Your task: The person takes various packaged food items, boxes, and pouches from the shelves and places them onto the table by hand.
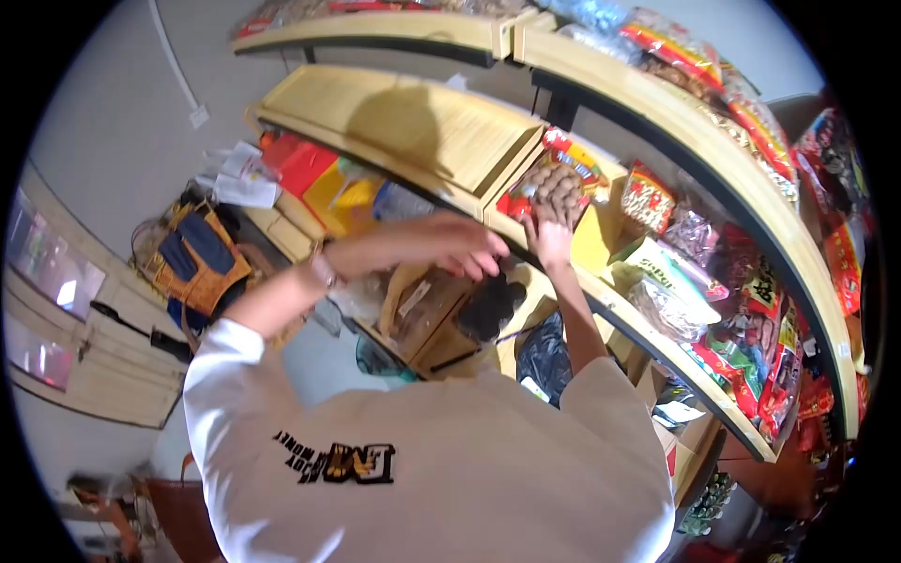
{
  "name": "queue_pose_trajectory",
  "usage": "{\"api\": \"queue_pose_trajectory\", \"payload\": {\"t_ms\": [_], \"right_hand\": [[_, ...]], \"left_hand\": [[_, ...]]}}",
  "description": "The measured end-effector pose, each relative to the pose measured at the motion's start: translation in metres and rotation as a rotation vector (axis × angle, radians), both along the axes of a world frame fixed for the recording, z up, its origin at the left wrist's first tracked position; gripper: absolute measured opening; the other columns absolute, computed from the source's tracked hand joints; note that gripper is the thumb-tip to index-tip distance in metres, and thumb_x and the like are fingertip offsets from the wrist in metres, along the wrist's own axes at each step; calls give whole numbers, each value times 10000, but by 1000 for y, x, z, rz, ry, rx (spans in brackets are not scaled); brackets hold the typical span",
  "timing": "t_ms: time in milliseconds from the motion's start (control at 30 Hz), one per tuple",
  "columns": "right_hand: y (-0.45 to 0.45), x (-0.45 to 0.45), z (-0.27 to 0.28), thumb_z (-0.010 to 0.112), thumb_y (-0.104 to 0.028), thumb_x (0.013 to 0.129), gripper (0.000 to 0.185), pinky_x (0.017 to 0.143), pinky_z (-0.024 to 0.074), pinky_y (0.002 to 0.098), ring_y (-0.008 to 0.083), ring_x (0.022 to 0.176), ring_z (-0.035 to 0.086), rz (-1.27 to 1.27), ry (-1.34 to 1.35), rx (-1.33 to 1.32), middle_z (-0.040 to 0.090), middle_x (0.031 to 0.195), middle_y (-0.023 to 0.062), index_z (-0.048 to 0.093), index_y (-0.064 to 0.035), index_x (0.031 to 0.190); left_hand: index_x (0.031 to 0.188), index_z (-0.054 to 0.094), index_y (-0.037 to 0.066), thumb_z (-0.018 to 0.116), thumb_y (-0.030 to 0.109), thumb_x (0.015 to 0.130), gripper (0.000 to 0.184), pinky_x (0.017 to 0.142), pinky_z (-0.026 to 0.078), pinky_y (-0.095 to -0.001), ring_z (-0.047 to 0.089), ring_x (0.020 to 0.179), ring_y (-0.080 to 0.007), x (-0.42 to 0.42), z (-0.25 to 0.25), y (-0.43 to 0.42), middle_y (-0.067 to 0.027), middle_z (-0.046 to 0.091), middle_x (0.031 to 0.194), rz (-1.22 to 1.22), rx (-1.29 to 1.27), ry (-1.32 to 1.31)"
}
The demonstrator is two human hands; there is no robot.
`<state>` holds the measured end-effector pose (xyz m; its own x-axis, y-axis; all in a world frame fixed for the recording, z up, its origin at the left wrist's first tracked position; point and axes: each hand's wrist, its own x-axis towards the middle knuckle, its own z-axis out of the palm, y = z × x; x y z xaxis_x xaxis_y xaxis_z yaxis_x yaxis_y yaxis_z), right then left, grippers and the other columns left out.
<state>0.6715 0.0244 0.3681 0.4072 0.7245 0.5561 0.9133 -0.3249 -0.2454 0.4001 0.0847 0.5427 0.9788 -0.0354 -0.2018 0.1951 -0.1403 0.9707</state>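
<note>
My right hand (551, 236) rests with stretched fingers on the lower edge of a pack of brown round nuts or dried fruit (556, 188). This pack lies in a bay of the wooden shelf, with red and yellow packaging around it. In front of the shelf edge, my left hand (469, 246) hangs in the air, a little blurred, its fingers slightly bent and apart. Nothing shows in it, and a band circles the wrist. Just right of the pack is a yellow panel (593, 239).
A bare wooden shelf section (394, 122) lies to the left. Bagged snacks (648, 197) fill the right bays, and more bags lie on the upper shelf (648, 80). Below are a dark flower-shaped object (490, 308) and a black plastic bag (544, 357). A wooden chair (202, 263) stands left.
</note>
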Motion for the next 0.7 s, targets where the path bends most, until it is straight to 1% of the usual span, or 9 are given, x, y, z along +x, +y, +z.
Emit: {"api": "queue_pose_trajectory", "payload": {"t_ms": [67, 133, 233, 433, 533, 600, 633, 667, 700], "right_hand": [[1, 3, -4, 565, -303, 765, 334, 899, 348, 404, 289, 1033, 477, 11, -201, 181, 554, 1022, 133, 564, -75, 1008], [-8, -1, 3, 582, -219, 747, 234, 820, 402, 375, 305, 939, 519, 31, -330, 305, 584, 928, 126, 592, -73, 930], [-7, 7, -6, 561, -136, 735, 202, 789, 410, 375, 297, 866, 532, 49, -109, 278, 584, 898, 118, 590, -75, 925], [-15, -30, 56, 520, -21, 768, 114, 699, 427, 353, 279, 752, 549, -30, -6, 784, 602, 821, 136, 613, -20, 834], [-45, -79, 69, 526, -32, 738, 129, 702, 427, 360, 263, 727, 555, 262, 52, 661, 604, 822, 109, 616, -37, 830], [-64, -104, 42, 532, -17, 712, 139, 680, 440, 352, 239, 709, 559, 503, 57, 442, 608, 813, 74, 619, -62, 809], [-65, -112, 19, 538, -13, 698, 144, 667, 445, 344, 227, 696, 559, 660, 32, 342, 608, 803, 50, 619, -77, 799], [-68, -135, 28, 545, -20, 690, 155, 670, 445, 331, 212, 707, 559, 872, 50, 400, 605, 798, 28, 614, -86, 812], [-73, -159, 39, 553, -27, 683, 169, 674, 445, 317, 198, 718, 558, 1087, 86, 453, 602, 793, 6, 609, -96, 826]], "left_hand": [[1128, 492, 46, 452, 386, 855, 437, 789, 430, -242, 560, 888, -136, 15, -27, 20, -62, 560, 1034, 85, 26, -27], [1128, 475, 25, 449, 416, 851, 480, 806, 431, -266, 555, 886, -156, 33, -81, 44, -80, 586, 971, 339, -283, 149], [1125, 476, 39, 450, 421, 849, 472, 809, 428, -272, 555, 876, -166, 59, -144, 69, -81, 582, 966, 370, -230, 215], [1127, 484, 40, 460, 473, 823, 529, 870, 414, -342, 537, 964, -254, 74, -130, 52, -127, 539, 1096, 476, -954, 25], [1233, 386, 60, 459, 493, 815, 606, 922, 370, -358, 477, 1063, -257, 48, -114, 35, -124, 463, 1200, 450, -947, -28], [1318, 249, 91, 456, 497, 814, 679, 973, 307, -373, 365, 1176, -238, 16, -98, -1, -105, 353, 1300, 495, -873, -363], [1349, 149, 115, 460, 484, 817, 719, 1006, 249, -370, 266, 1237, -214, -6, -100, -12, -81, 262, 1353, 602, -729, -261], [1336, 189, 100, 509, 398, 820, 676, 997, 267, -348, 315, 1207, -204, -22, -104, -26, -70, 310, 1325, 734, -490, -361], [1314, 228, 86, 552, 296, 814, 631, 979, 297, -328, 356, 1176, -190, -44, -111, -42, -59, 350, 1294, 913, -649, -320]]}}
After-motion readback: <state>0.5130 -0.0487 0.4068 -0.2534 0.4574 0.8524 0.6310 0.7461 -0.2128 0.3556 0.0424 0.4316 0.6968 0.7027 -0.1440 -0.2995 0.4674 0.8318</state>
